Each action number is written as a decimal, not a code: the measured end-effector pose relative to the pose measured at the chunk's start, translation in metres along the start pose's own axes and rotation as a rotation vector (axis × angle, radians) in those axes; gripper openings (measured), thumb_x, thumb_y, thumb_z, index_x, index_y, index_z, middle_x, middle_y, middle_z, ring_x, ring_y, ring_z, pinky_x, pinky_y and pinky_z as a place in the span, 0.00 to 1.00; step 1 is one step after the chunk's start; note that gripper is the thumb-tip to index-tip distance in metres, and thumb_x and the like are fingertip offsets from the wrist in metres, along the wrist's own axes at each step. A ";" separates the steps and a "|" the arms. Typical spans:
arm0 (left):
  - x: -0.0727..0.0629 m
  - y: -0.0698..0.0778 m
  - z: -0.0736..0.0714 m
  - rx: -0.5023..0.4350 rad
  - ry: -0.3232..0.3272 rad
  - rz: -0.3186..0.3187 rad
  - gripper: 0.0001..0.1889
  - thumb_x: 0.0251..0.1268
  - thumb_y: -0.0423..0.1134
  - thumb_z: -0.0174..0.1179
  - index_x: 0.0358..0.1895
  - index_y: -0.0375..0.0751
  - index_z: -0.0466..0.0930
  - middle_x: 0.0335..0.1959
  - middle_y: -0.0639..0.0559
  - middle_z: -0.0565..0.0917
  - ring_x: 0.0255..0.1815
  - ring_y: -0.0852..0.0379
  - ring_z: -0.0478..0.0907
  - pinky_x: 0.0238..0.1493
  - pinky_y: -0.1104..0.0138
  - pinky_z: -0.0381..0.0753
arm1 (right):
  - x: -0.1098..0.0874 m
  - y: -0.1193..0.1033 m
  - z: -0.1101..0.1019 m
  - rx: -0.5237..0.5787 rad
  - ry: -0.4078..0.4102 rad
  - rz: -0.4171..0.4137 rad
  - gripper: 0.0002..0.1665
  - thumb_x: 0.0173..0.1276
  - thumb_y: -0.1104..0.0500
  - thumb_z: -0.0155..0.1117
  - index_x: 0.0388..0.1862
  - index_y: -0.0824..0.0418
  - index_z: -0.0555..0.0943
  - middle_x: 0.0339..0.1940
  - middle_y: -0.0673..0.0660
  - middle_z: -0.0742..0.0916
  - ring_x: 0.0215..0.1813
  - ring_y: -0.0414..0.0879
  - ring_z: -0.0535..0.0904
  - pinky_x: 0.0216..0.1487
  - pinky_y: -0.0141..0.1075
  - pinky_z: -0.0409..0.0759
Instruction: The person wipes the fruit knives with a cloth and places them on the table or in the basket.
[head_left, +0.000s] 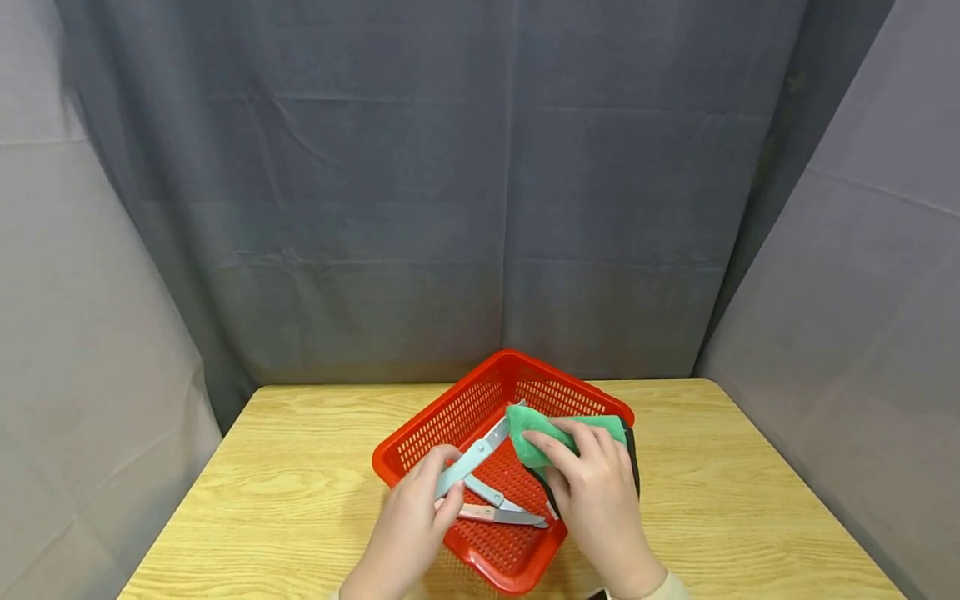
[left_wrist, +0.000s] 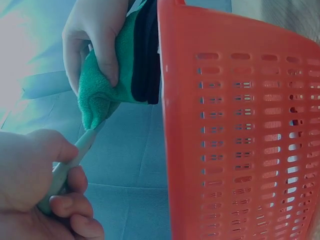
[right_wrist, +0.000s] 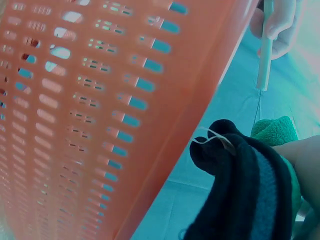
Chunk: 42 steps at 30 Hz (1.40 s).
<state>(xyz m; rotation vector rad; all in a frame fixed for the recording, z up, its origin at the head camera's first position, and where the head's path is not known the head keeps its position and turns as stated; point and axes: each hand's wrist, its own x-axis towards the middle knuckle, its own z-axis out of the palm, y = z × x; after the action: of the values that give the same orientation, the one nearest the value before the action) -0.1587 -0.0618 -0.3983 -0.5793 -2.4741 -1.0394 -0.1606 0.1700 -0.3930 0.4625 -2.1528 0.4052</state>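
My left hand (head_left: 408, 525) grips the light blue handle of a folding knife (head_left: 463, 468), its blade pointing away and to the right above the basket. In my right hand (head_left: 600, 492) is a green towel (head_left: 527, 429) with black edging, pinched at the blade; the cloth hides much of the blade. The left wrist view shows the towel (left_wrist: 95, 97) meeting the knife just past the handle. Below, inside the red basket (head_left: 427, 418), lie a second light blue knife (head_left: 486, 490) and a pink-handled knife (head_left: 480, 512), both with blades out.
The basket stands at an angle on a wood-grain table (head_left: 300, 483). Behind the table hangs a dark grey curtain (head_left: 375, 208), with pale cloth panels (head_left: 847, 333) at both sides. Part of the towel hangs over the basket's right rim.
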 end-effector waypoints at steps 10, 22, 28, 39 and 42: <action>0.001 -0.001 0.001 -0.019 -0.025 -0.019 0.14 0.68 0.35 0.63 0.54 0.48 0.76 0.34 0.59 0.79 0.24 0.66 0.67 0.27 0.73 0.70 | 0.003 0.012 -0.001 -0.034 0.043 0.064 0.34 0.49 0.73 0.77 0.52 0.46 0.88 0.51 0.59 0.86 0.47 0.59 0.79 0.44 0.53 0.74; 0.002 -0.001 -0.001 -0.042 -0.013 -0.089 0.14 0.69 0.34 0.63 0.54 0.46 0.76 0.30 0.59 0.73 0.22 0.67 0.64 0.25 0.73 0.70 | 0.006 0.001 -0.011 0.036 0.111 0.023 0.34 0.49 0.73 0.74 0.54 0.46 0.88 0.53 0.59 0.87 0.49 0.60 0.79 0.46 0.56 0.73; 0.002 0.000 -0.003 -0.050 -0.007 -0.101 0.14 0.70 0.35 0.63 0.55 0.47 0.76 0.30 0.60 0.74 0.23 0.66 0.66 0.25 0.72 0.70 | 0.003 -0.007 -0.010 0.085 0.048 -0.068 0.32 0.51 0.69 0.76 0.54 0.43 0.88 0.53 0.57 0.87 0.49 0.55 0.80 0.48 0.54 0.76; 0.001 0.000 -0.002 -0.048 0.008 -0.077 0.14 0.68 0.34 0.64 0.55 0.48 0.76 0.31 0.60 0.74 0.22 0.67 0.65 0.25 0.73 0.70 | -0.001 -0.013 -0.005 0.101 -0.030 -0.141 0.31 0.53 0.64 0.80 0.56 0.42 0.87 0.55 0.55 0.86 0.52 0.54 0.79 0.52 0.51 0.74; 0.001 0.000 -0.003 -0.049 0.005 -0.075 0.14 0.68 0.34 0.64 0.54 0.48 0.76 0.31 0.60 0.74 0.22 0.67 0.65 0.25 0.73 0.70 | -0.002 -0.013 -0.004 0.098 -0.054 -0.140 0.29 0.55 0.62 0.79 0.56 0.42 0.87 0.56 0.54 0.86 0.53 0.54 0.79 0.53 0.50 0.74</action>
<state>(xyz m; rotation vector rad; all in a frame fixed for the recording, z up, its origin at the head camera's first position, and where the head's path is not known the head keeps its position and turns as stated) -0.1593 -0.0636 -0.3960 -0.5013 -2.4891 -1.1321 -0.1509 0.1605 -0.3908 0.6826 -2.1436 0.4253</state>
